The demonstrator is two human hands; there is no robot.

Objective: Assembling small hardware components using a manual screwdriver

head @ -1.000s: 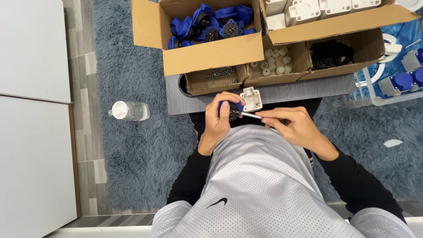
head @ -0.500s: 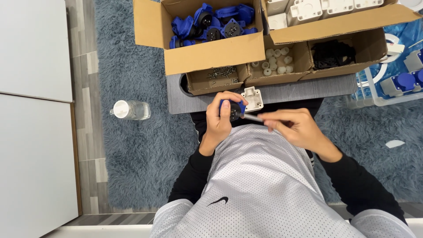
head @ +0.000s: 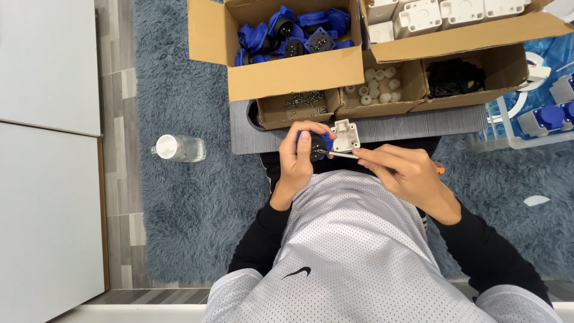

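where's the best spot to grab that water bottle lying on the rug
Probably around the clear body of the water bottle, coming from above. It lies on its side on the blue rug, white cap toward the grey floor, so the round barrel faces up, with open rug on both long sides for fingers.

Home floor used as assembly spot, I note: shaggy blue-grey rug (head: 185, 197); on it, cardboard boxes (head: 287, 72) of parts; beside it, wood flooring (head: 116, 149).
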